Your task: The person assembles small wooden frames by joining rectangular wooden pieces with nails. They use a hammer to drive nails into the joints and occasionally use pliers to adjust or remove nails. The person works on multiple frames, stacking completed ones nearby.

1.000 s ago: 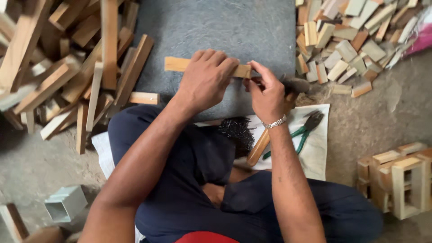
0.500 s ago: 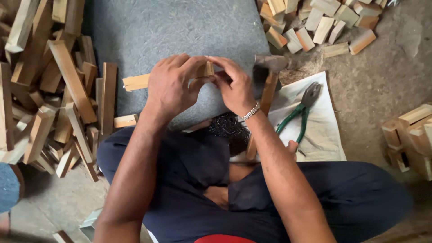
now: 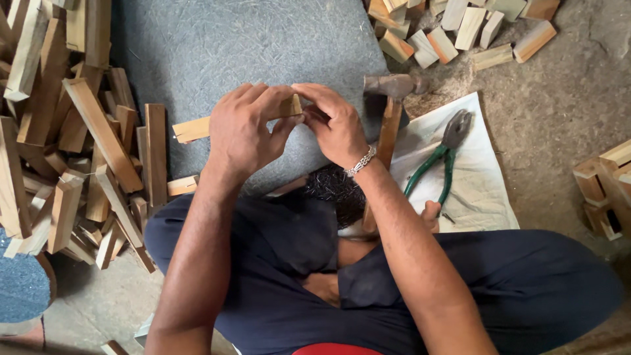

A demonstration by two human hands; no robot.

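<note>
So the person is sitting cross-legged on the floor, and both hands are meeting over a grey stone slab (image 3: 217,46). The left hand (image 3: 246,128) is wrapping over a light wooden strip (image 3: 194,128), fingers curled down around it, so it's gripping that piece tight; the strip's free end is sticking out to the left just above the slab. The right hand (image 3: 335,121) is pinching narrow at the strip's other end, fingertips touching the wood right beside the left thumb, though whatever's between those fingertips is too small to make out. Just beside the right wrist, a hammer (image 3: 391,108) is lying with its head near the slab's edge and its wooden handle pointing back toward the lap. Green-handled pincers (image 3: 444,154) are resting on a white sheet (image 3: 483,190) to the right. Piles of wooden offcuts (image 3: 79,151) are sitting along the left side, and shorter blocks (image 3: 453,29) are scattered at top right.
</note>
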